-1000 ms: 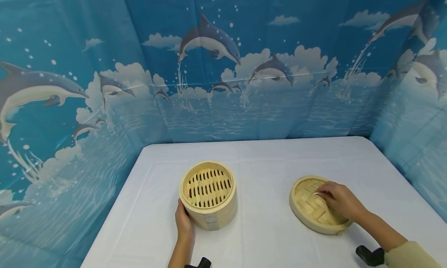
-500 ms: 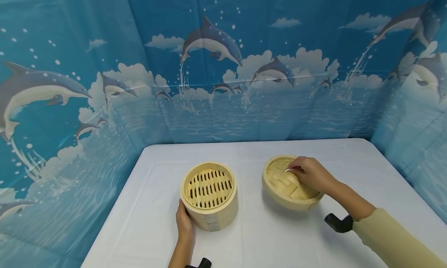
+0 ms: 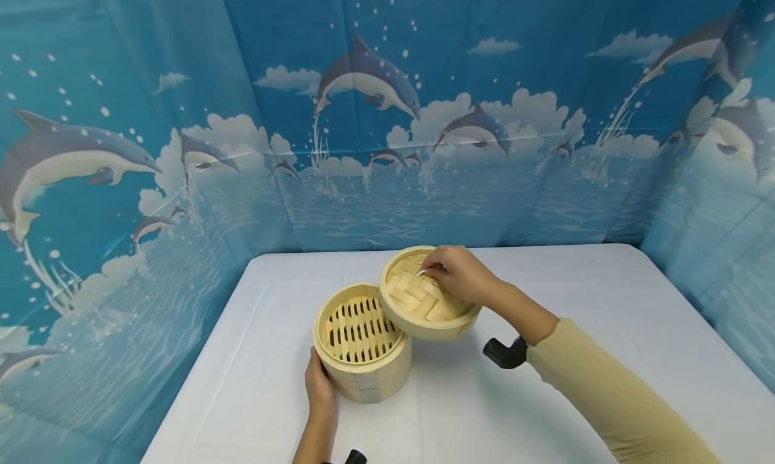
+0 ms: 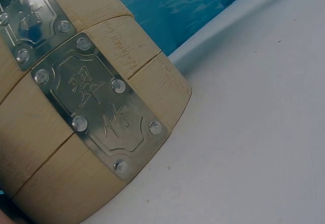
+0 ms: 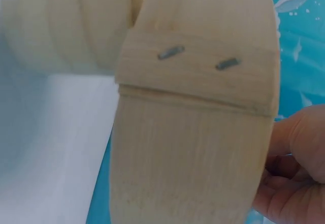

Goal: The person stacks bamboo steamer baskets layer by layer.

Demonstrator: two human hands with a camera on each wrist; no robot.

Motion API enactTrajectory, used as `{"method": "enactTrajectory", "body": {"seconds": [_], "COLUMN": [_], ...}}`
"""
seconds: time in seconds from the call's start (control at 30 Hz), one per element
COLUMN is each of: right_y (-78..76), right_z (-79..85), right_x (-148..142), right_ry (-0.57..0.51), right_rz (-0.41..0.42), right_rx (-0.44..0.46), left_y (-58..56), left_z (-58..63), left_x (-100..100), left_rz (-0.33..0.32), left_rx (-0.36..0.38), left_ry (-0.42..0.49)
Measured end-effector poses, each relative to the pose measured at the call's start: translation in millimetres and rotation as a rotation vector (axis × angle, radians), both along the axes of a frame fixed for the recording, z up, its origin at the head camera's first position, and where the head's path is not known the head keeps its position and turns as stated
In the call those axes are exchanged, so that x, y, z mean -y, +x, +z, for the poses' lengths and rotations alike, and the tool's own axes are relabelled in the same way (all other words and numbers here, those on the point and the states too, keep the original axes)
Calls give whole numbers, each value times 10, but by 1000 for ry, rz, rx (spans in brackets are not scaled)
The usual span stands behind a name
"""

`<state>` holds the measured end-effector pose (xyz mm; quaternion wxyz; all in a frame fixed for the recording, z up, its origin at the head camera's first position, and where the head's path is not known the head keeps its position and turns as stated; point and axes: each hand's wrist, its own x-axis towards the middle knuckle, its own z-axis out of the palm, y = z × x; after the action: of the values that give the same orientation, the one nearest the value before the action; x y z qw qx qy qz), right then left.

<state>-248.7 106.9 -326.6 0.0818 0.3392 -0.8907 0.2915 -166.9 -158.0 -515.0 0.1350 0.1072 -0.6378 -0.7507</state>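
A round bamboo steamer basket [image 3: 369,380] with a slotted floor stands on the white table, metal plates [image 4: 99,109] riveted to its wall. My left hand [image 3: 319,383] holds it by its left side, fingers partly hidden by the wall. My right hand [image 3: 463,276] pinches the small pale loop on top of the woven steamer lid [image 3: 418,299]. The lid hangs tilted over the basket's right rim; whether they touch I cannot tell. In the right wrist view, the lid's side band [image 5: 193,153] with two staples fills the middle, the basket wall [image 5: 66,26] behind it.
The white-covered table [image 3: 545,383] reaches back to a blue dolphin-print curtain [image 3: 387,202] hanging along the back and both sides. A black wrist mount [image 3: 505,353] sits on the right forearm.
My right hand has lifted the lid off the table at the right and carried it left to the basket's right rim. The left hand and the basket have stayed put.
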Motion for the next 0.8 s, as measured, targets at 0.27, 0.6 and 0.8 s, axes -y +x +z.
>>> {"method": "enactTrajectory", "body": {"seconds": [0.27, 0.6, 0.8], "right_y": [-26, -45, -40], "right_z": [56, -24, -79], "right_x": [428, 779, 916], "right_ry": [25, 50, 60], "right_rz": [68, 111, 122], "right_rx": [30, 27, 37], "left_y": [13, -23, -13], "left_z": [14, -2, -18], "left_x": [-5, 1, 9], "left_rz": [5, 25, 16], "left_rx": [5, -12, -13], "left_ry": [-2, 13, 7]}}
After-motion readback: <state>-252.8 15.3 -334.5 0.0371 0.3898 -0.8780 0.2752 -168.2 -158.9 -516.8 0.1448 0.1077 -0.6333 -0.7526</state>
